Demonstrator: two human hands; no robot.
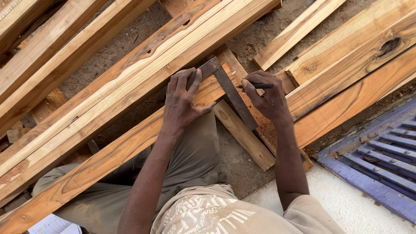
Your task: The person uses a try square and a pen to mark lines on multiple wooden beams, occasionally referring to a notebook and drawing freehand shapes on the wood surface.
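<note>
My left hand point(184, 99) presses flat on the stock of a dark metal try square point(229, 91), holding it against a long reddish wooden plank point(108, 156) that runs across my lap. The square's blade angles down to the right across the wood. My right hand point(266, 96) grips a dark pencil point(256, 86), its tip pointing left toward the blade's edge. Both hands sit close together over the plank, about a hand's width apart.
Several long planks point(130, 78) lie diagonally on the sandy ground point(130, 39), more at the upper right point(346, 56). A short wood block point(245, 136) lies under the square. A blue metal grate point(381, 164) is at lower right beside a pale concrete edge point(346, 203).
</note>
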